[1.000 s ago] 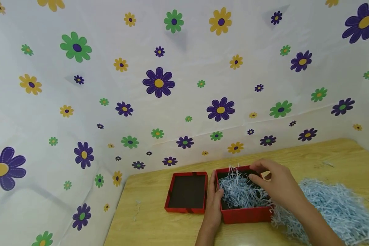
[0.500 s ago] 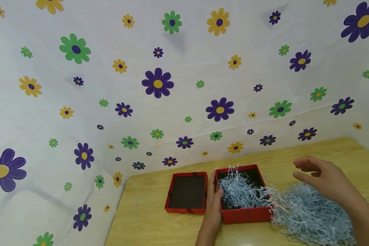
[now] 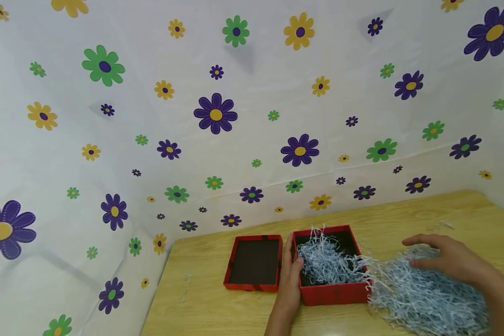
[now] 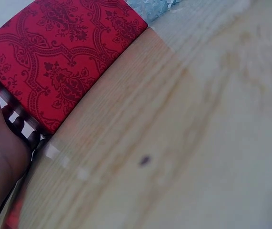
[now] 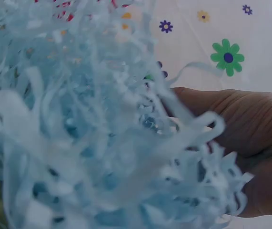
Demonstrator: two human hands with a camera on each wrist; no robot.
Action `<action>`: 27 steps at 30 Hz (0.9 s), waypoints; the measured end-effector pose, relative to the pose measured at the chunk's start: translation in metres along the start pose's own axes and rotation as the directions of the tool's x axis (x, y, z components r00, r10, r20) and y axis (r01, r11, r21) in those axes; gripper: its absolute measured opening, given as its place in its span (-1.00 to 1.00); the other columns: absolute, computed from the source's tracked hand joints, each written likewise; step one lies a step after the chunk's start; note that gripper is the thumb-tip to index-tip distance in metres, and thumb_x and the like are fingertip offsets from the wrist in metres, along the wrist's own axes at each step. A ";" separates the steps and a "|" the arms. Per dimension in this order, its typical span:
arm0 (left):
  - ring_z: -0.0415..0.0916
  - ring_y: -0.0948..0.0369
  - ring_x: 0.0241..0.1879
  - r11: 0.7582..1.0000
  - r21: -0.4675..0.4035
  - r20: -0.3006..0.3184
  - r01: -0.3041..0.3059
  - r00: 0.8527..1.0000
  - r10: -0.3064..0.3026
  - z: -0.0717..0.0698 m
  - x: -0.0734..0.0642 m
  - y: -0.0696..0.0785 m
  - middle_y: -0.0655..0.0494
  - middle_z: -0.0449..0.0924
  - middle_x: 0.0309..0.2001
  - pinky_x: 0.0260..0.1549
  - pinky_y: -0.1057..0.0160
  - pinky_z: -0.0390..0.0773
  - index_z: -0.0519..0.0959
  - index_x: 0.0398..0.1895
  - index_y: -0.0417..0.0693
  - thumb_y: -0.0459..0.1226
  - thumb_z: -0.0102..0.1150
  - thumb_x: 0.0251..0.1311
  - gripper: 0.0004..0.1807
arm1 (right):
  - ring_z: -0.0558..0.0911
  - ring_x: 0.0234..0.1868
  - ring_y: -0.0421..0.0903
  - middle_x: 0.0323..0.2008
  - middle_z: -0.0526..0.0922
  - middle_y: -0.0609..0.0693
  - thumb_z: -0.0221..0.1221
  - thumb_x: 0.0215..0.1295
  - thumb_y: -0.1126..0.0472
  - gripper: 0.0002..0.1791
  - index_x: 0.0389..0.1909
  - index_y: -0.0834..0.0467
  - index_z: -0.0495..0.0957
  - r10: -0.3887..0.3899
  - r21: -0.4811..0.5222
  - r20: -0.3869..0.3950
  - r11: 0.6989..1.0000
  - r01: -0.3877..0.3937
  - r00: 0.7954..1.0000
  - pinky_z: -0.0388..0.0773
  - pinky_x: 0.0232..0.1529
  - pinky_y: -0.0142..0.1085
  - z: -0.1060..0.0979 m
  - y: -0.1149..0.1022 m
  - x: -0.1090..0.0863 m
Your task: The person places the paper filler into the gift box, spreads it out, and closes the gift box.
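While left hand (image 3: 290, 283) touches red box (image 3: 336, 295), right hand (image 3: 451, 259) perhaps meets blue shreds (image 3: 428, 296).

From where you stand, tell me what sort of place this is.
Probably a tabletop work corner: a wood-grained table, a flowered sheet behind it, and a red box beside loose paper shreds.

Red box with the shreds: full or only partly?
Partly filled: blue shreds mound inside the red box, but its dark interior shows at the back right.
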State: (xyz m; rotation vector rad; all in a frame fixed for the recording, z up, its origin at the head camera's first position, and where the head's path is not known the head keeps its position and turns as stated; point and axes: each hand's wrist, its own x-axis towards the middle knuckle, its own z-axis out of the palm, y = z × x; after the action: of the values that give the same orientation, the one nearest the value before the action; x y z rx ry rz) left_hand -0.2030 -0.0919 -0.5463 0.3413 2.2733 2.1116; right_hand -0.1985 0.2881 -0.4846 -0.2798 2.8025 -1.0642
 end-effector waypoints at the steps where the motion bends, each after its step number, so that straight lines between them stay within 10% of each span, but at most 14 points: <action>1: -0.27 -0.12 0.68 1.000 0.000 -0.003 0.001 1.000 -0.001 0.000 0.000 0.000 0.12 -0.22 0.74 0.45 -0.56 -0.21 -0.06 0.71 0.56 -0.06 -0.19 0.61 -0.30 | 0.38 0.27 0.63 0.26 0.53 0.50 0.44 0.31 0.10 -0.42 0.26 0.31 0.59 -0.006 -0.009 -0.004 1.000 0.006 1.000 0.42 0.02 0.50 0.002 0.002 0.001; 15: -0.29 -0.16 0.68 0.999 0.002 0.003 -0.035 0.999 0.035 0.000 0.000 -0.001 0.00 -0.24 0.74 0.43 -0.59 -0.23 -0.07 0.73 0.48 -0.07 -0.24 0.62 -0.31 | 0.65 -0.08 0.29 -0.04 0.69 0.35 0.32 0.39 0.37 -0.85 -0.07 0.27 0.67 -0.005 -0.020 -0.174 1.000 0.002 0.985 0.60 -0.27 -0.07 -0.007 0.000 -0.002; 22: -0.31 -0.20 0.68 1.000 -0.001 0.006 -0.029 1.000 0.029 0.000 0.000 -0.001 0.02 -0.25 0.74 0.41 -0.60 -0.22 -0.08 0.74 0.43 -0.09 -0.25 0.62 -0.31 | 0.65 -0.11 0.32 0.01 0.66 0.44 0.27 0.45 0.35 -0.79 0.02 0.34 0.64 0.039 0.015 -0.301 0.999 -0.036 0.953 0.53 -0.42 -0.23 -0.014 -0.022 -0.010; 27: -0.31 -0.15 0.68 1.000 -0.006 0.001 -0.022 1.000 0.022 0.000 0.000 -0.001 0.07 -0.24 0.74 0.43 -0.58 -0.22 -0.07 0.73 0.48 -0.06 -0.25 0.63 -0.32 | 0.58 -0.29 -0.12 -0.01 0.67 0.38 0.26 0.50 0.27 -0.75 0.08 0.31 0.64 0.037 0.028 -0.421 0.999 -0.027 0.906 0.44 -0.50 -0.29 -0.018 -0.037 -0.017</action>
State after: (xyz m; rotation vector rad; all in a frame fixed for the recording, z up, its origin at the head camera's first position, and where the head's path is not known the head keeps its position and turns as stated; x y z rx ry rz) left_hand -0.2032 -0.0919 -0.5470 0.3689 2.2729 2.1267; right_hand -0.1810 0.2765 -0.4454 0.0051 3.1517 -1.2803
